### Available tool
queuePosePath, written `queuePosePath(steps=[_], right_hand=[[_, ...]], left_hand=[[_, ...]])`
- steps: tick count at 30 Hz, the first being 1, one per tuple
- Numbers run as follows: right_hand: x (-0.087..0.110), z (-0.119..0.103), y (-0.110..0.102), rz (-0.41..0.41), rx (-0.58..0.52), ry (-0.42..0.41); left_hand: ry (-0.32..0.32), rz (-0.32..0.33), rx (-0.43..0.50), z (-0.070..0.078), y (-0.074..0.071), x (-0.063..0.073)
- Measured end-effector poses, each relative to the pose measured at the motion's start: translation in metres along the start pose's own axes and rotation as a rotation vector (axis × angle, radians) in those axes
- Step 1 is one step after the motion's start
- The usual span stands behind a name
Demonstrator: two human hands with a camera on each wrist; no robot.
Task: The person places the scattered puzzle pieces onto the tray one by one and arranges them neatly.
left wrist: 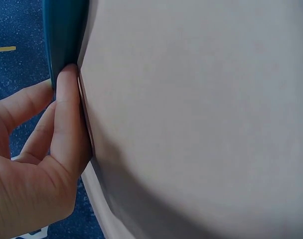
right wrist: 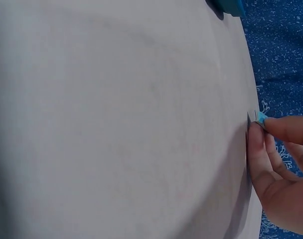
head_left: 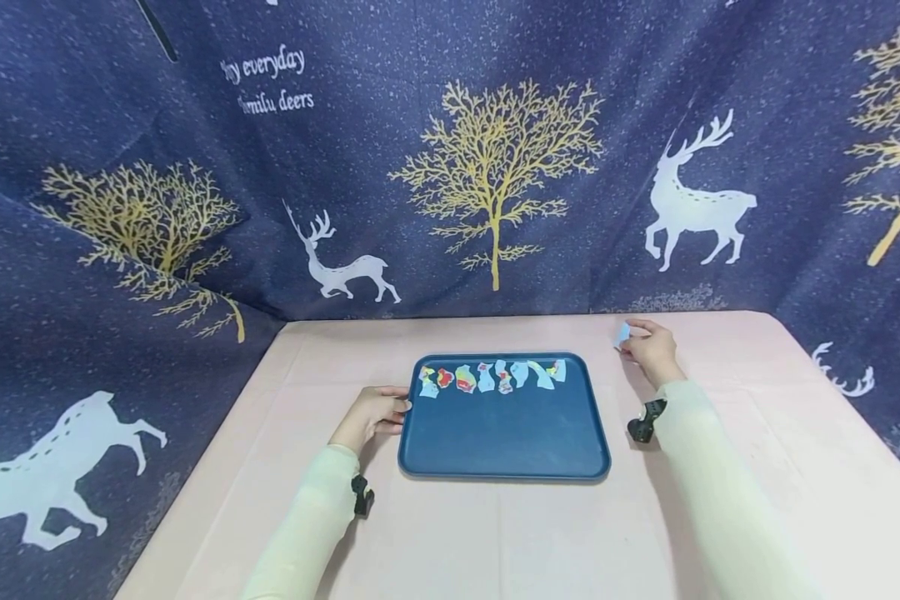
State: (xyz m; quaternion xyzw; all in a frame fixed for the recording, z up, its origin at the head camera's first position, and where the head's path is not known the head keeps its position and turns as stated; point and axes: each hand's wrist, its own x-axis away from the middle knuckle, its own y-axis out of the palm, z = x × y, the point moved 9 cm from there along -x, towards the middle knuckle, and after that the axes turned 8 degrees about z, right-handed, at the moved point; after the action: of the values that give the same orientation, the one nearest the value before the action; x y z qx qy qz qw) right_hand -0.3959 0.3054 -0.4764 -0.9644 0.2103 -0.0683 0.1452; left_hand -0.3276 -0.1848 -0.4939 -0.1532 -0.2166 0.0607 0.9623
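A dark blue rectangular tray (head_left: 506,442) lies on the table, with a row of several torn-looking paper pieces (head_left: 466,379) along its far side. They are light blue with red and yellow patches. My left hand (head_left: 376,410) holds the tray's left edge; in the left wrist view its thumb and fingers meet the rim (left wrist: 67,35). Off the tray's far right corner, my right hand (head_left: 651,348) pinches a small light blue paper piece (head_left: 622,334) between thumb and fingers. Only a corner of that piece (right wrist: 261,118) shows in the right wrist view.
A pale pink cloth (head_left: 457,542) covers the table. Behind it hangs a dark blue curtain (head_left: 555,250) printed with white deer and golden trees. Black wrist mounts (head_left: 647,421) sit on both sleeves, low over the table.
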Motion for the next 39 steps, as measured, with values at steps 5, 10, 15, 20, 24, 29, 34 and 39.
queuePosePath(steps=[5,10,15,20,24,29,34,39], right_hand=[[0.0,0.003,0.002,-0.018,-0.037,0.039],[0.002,0.0,0.003,-0.039,-0.074,0.068],[0.009,-0.008,0.005,-0.068,-0.093,0.069],[0.018,-0.019,0.01,-0.09,-0.078,0.068],[0.025,-0.033,0.014,-0.109,-0.049,0.009],[0.035,-0.05,0.023,-0.137,-0.058,-0.048],[0.043,-0.059,0.037,-0.158,-0.097,-0.044],[0.054,-0.064,0.056,-0.181,-0.103,-0.046]], left_hand=[[-0.005,0.002,0.007,0.0,0.0,0.0],[-0.004,0.007,0.013,-0.001,0.0,0.0],[-0.002,0.008,0.003,0.0,0.0,-0.001],[-0.01,0.011,-0.003,-0.001,0.0,-0.001],[-0.012,0.014,0.0,-0.002,0.0,-0.002],[-0.007,0.019,0.0,-0.002,0.0,-0.004],[-0.006,0.016,0.004,-0.002,0.0,-0.003],[-0.009,0.016,-0.002,0.0,0.001,-0.001]])
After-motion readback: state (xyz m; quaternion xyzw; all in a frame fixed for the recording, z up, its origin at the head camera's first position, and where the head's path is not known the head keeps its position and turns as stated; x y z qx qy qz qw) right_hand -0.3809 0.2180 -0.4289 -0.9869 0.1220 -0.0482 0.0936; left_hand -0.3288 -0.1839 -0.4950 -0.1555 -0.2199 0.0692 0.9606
